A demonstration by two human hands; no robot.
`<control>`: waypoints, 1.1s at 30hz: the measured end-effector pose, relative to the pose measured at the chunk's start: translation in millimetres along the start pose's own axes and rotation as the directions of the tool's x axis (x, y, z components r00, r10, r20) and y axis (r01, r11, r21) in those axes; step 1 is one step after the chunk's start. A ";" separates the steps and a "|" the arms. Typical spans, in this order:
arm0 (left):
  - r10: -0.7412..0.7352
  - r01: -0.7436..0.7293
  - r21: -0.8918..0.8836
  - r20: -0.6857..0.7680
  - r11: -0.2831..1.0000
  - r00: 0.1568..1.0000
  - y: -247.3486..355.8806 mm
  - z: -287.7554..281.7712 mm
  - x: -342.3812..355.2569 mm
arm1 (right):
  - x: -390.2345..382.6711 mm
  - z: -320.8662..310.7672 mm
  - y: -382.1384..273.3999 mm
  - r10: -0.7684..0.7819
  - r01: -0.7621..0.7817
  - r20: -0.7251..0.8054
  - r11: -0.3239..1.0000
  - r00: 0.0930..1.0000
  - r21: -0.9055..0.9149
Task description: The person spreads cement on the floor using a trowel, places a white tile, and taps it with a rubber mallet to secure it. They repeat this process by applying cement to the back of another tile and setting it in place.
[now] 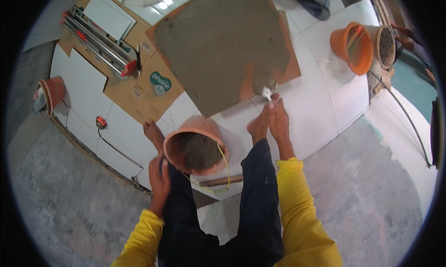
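Trowel on the mortar, upper centre.
Right hand [280, 118] grips the trowel [265, 83]; left hand [159, 181] rests flat on the knee. The bucket [195, 146] sits close by the foot; a nudge could tip it.

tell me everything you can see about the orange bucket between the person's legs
The orange bucket is round, plastic-looking and smeared with dried grey mortar. It stands on the white tiled floor, its mouth tipped toward the camera, partly filled with grey mortar. A thin yellow handle hangs over its right rim. The left hand rests on the knee beside it, apparently not touching it.
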State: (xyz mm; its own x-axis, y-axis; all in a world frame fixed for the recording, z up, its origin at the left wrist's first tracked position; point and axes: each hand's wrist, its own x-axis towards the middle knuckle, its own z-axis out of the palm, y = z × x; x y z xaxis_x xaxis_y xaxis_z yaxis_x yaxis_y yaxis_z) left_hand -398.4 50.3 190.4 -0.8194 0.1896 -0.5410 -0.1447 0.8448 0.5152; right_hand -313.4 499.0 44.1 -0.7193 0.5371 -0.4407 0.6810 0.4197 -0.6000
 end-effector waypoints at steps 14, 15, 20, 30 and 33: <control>-0.396 0.587 -0.745 0.459 0.317 0.796 69.1 99.5 212.8 | -67.2 -74.2 15.1 0.010 -0.017 -0.070 0.996 0.997 -0.089; -0.383 0.611 -0.732 0.494 0.301 0.780 65.8 101.6 212.8 | -59.7 -79.0 7.9 -0.044 0.037 -0.082 0.996 0.996 -0.079; -0.337 0.641 -0.709 0.550 0.295 0.764 83.0 113.2 215.2 | 32.2 -47.2 83.7 -0.296 0.241 -0.085 0.886 0.951 -0.395; -0.359 0.605 -0.678 0.488 0.418 0.796 70.8 124.7 215.7 | 112.0 -41.0 130.3 -0.234 0.234 0.082 0.750 0.969 -0.619; -0.362 0.614 -0.695 0.500 0.374 0.787 78.0 125.4 214.7 | 78.8 -89.8 161.7 -0.093 0.152 0.124 0.746 0.988 -0.648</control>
State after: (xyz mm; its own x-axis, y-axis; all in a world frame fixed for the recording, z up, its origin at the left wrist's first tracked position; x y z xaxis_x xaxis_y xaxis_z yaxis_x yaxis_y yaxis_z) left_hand -516.0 219.7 31.1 -0.3152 0.0935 -0.9444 -0.9427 0.0844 0.3229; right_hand -247.6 675.0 -27.7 -0.7909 0.4006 -0.4625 0.4880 0.8690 -0.0819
